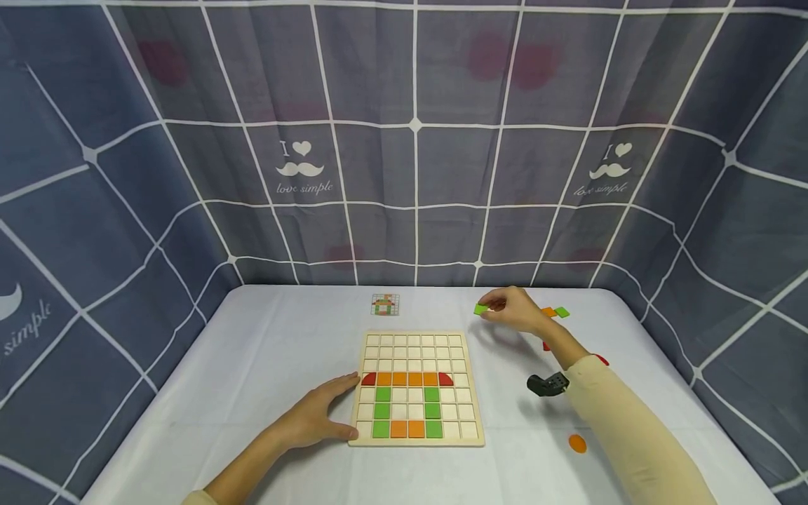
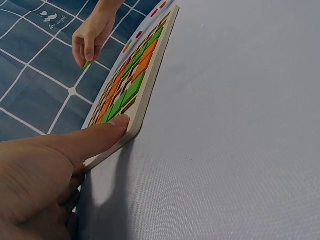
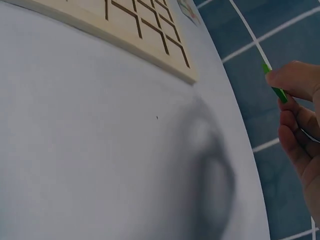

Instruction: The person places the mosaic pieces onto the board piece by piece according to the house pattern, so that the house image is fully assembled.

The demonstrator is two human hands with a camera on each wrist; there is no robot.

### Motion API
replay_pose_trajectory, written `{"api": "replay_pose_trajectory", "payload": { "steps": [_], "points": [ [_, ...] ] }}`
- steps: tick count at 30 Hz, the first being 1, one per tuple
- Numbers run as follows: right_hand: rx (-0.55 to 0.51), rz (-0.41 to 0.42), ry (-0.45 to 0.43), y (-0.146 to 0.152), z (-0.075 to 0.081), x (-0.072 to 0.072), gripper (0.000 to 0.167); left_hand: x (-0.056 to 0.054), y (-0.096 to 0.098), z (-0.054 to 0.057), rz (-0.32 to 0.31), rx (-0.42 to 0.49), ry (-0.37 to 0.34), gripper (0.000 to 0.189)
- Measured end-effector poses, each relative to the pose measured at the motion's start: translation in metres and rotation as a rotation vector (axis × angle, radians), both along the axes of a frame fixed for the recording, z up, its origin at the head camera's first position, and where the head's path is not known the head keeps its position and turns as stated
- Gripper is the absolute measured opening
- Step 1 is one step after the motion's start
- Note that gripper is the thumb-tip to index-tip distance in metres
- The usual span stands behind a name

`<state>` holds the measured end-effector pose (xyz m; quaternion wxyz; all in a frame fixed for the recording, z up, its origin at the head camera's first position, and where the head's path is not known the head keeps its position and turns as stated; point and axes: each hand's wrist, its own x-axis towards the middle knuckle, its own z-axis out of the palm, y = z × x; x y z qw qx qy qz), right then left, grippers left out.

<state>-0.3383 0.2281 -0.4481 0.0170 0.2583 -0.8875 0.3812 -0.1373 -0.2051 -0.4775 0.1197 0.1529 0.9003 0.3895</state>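
A wooden grid board lies on the table with red, orange and green tiles set in its lower rows. My left hand rests along its left side, fingers fairly straight; the thumb touches the near left corner. Beyond the board's far right corner, my right hand pinches a green square tile between thumb and fingertips. That tile is up off the cloth, with the hand's shadow below. A small picture card with a similar coloured pattern lies behind the board.
Right of the board lie a green tile, an orange tile, red pieces partly behind the forearm, and an orange round piece. A black device shows by the right sleeve. Grid-patterned curtains stand around the white table.
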Motion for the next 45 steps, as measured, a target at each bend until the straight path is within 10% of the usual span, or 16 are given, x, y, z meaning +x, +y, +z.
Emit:
{"api": "replay_pose_trajectory", "payload": {
  "steps": [26, 45],
  "points": [
    [0.07, 0.284, 0.133, -0.07, 0.006, 0.023, 0.02, -0.003, 0.0, -0.001, -0.001, -0.009, 0.008, 0.1],
    [0.123, 0.391, 0.036, -0.115, -0.007, 0.039, 0.018, -0.003, 0.0, -0.001, 0.009, -0.012, 0.0, 0.099]
  ]
}}
